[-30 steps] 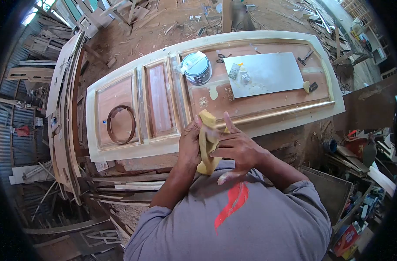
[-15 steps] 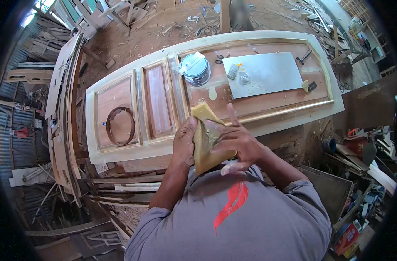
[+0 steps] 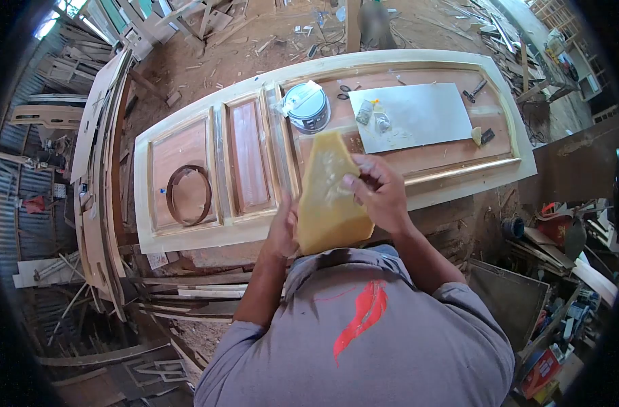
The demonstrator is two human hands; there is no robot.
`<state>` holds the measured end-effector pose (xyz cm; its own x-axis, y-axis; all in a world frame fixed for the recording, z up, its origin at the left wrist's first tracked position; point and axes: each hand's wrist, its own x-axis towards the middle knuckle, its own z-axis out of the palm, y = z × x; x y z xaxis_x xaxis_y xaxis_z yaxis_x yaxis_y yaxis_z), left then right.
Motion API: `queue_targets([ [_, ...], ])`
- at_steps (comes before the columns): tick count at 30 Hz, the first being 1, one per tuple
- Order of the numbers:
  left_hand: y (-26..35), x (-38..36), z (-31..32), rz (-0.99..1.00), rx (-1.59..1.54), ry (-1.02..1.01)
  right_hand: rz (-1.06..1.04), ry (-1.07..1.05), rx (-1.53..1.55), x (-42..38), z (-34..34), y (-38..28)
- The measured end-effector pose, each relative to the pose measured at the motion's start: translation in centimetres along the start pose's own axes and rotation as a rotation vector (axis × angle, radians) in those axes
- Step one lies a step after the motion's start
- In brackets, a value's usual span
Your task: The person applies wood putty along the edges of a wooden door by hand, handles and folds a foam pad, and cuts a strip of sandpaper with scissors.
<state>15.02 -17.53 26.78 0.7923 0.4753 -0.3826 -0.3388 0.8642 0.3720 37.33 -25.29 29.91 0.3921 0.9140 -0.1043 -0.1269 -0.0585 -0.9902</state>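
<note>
In front of my chest I hold a yellow sheet of sandpaper (image 3: 331, 203) with pale dusty patches on its upper part. My right hand (image 3: 379, 193) pinches its right edge between thumb and fingers. Along the left edge lies my left hand (image 3: 282, 227), gripping the sheet with its fingers partly hidden behind it; the thumb is blurred. Beneath and beyond the sheet is a panelled wooden door (image 3: 255, 227), lying flat. On the door stands a lidded can (image 3: 306, 108), and to its right lies a white board (image 3: 432, 122) with small plastic packets (image 3: 382, 122) on it.
A brown hoop-like strip (image 3: 207, 203) rests on the door's left panel. Scissors (image 3: 345, 91), a hammer-like tool (image 3: 474, 91) and a dark block (image 3: 486, 136) lie on its right part. Stacked boards (image 3: 106, 183) stand at left; scraps and tools clutter the right.
The sandpaper has turned and opened out, showing a broader face. My right hand moved from spread fingers over it to pinching its right edge; my left hand slid lower.
</note>
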Motion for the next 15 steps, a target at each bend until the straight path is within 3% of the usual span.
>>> queue_targets([
  [3,-0.4,-0.7,-3.0,0.059,0.977,-0.166,-0.023,0.159,-0.054,1.8,-0.8,1.8],
  [6,-0.9,0.2,-3.5,-0.021,0.826,0.221,-0.49,0.293,-0.665,1.2,-1.2,1.9],
  [9,-1.4,1.1,-3.2,0.232,0.601,0.26,-0.397,0.26,-0.638,0.0,0.2,1.5],
  [12,-1.8,0.6,-2.1,0.286,0.212,0.041,-0.304,0.258,-0.701,-0.5,2.0,3.1],
  [15,-2.5,-0.4,2.0,0.235,-0.28,-0.065,-0.147,0.186,-0.257,-0.2,3.8,4.7],
])
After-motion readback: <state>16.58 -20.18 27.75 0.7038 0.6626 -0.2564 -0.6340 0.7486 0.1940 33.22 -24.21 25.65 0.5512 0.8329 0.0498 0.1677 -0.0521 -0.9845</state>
